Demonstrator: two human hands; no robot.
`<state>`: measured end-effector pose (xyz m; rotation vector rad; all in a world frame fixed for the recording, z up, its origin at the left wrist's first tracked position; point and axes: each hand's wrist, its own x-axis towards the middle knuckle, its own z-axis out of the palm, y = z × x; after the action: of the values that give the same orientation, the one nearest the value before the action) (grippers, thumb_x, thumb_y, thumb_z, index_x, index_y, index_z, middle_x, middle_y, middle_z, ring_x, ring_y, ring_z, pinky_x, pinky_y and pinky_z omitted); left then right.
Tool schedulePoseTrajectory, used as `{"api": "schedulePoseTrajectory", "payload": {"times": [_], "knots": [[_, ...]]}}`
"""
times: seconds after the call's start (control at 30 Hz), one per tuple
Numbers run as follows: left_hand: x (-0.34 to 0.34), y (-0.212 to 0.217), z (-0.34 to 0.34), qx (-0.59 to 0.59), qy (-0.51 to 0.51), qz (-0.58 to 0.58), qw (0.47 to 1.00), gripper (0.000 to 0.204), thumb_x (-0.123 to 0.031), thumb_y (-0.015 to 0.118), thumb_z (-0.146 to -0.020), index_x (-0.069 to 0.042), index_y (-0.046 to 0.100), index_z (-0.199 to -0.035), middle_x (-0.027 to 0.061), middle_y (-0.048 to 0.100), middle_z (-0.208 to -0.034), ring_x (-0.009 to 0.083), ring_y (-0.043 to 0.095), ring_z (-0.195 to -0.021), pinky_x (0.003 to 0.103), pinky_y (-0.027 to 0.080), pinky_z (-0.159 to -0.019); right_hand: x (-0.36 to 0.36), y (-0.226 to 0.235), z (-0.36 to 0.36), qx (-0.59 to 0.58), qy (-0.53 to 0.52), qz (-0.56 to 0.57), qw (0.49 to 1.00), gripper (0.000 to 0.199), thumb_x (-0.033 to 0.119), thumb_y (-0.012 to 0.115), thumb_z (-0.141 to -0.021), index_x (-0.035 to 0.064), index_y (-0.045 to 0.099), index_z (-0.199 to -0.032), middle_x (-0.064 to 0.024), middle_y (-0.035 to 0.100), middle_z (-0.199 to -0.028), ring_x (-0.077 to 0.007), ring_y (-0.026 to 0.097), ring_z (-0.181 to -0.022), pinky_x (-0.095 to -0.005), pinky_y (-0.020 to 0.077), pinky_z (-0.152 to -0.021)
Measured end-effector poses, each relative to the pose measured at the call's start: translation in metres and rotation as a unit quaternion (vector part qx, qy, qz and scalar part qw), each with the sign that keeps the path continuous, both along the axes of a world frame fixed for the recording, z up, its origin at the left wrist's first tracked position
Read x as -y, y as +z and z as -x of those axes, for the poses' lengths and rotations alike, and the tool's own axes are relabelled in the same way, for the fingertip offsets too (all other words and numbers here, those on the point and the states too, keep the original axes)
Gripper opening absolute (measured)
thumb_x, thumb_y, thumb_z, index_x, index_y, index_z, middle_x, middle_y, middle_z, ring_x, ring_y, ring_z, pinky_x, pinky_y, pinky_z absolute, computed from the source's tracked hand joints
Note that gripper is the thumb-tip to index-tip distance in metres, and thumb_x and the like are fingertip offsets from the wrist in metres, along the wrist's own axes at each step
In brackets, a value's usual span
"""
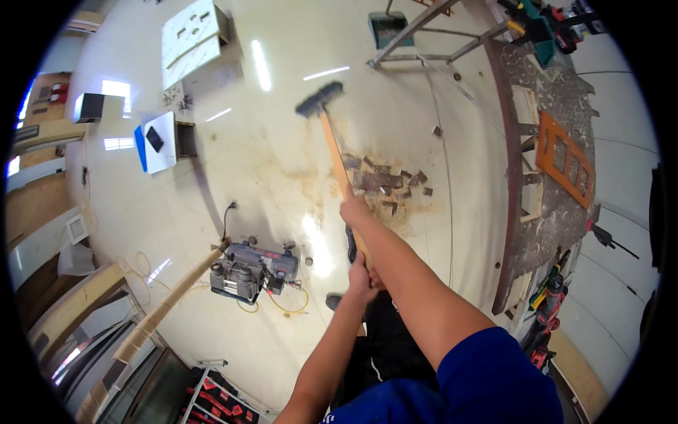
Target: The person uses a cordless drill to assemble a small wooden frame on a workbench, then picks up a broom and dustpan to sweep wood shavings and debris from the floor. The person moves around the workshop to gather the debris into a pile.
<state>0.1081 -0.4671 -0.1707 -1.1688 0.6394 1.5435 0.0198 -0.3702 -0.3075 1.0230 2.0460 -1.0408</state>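
Observation:
A broom (332,147) with a wooden handle and a dark bristle head slants away from me across the pale tiled floor. My right hand (356,210) is closed round the middle of its handle. Lower down, close to my body, my left hand (361,281) grips the handle's near end. The broom head (320,99) is at floor level, beyond a heap of brown offcuts (381,181). Sawdust (300,173) is spread in a tan smear around and left of the heap.
An air compressor (254,271) stands on the floor to the left, its yellow hose beside it. On the right runs a long workbench (558,92) bearing an orange slotted panel (565,160) and power tools. A dustpan (390,30) lies far ahead by a metal frame (441,55). A cable crosses the floor.

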Motion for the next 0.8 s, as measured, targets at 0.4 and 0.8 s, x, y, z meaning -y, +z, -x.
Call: {"api": "schedulePoseTrajectory", "payload": {"times": [0.4, 0.8], "knots": [[0.108, 0.064, -0.2, 0.079, 0.025, -0.057, 0.995, 0.036, -0.045, 0.032, -0.103, -0.011, 0.043, -0.102, -0.0013, 0.039, -0.067, 0.0089, 0.034, -0.047, 0.022, 0.031, -0.043, 0.089, 0.039, -0.228, 0.027, -0.024, -0.025, 0.999, 0.056, 0.012, 0.049, -0.086, 0.0049, 0.035, -0.14, -0.0263, 0.063, -0.092, -0.0341, 0.067, -0.06, -0.0421, 0.0545, -0.05], [0.164, 0.044, -0.057, -0.156, -0.005, 0.024, 0.987, 0.046, -0.054, 0.034, -0.1, -0.011, 0.047, -0.096, -0.0021, 0.039, -0.059, 0.008, 0.034, -0.042, 0.025, 0.029, -0.038, 0.15, 0.091, -0.034, -0.186, -0.04, 0.027, 0.981, 0.056, 0.011, 0.057, -0.082, 0.0067, 0.039, -0.134, -0.0202, 0.066, -0.084, -0.0278, 0.064, -0.049, -0.0402, 0.0543, -0.052]]}}
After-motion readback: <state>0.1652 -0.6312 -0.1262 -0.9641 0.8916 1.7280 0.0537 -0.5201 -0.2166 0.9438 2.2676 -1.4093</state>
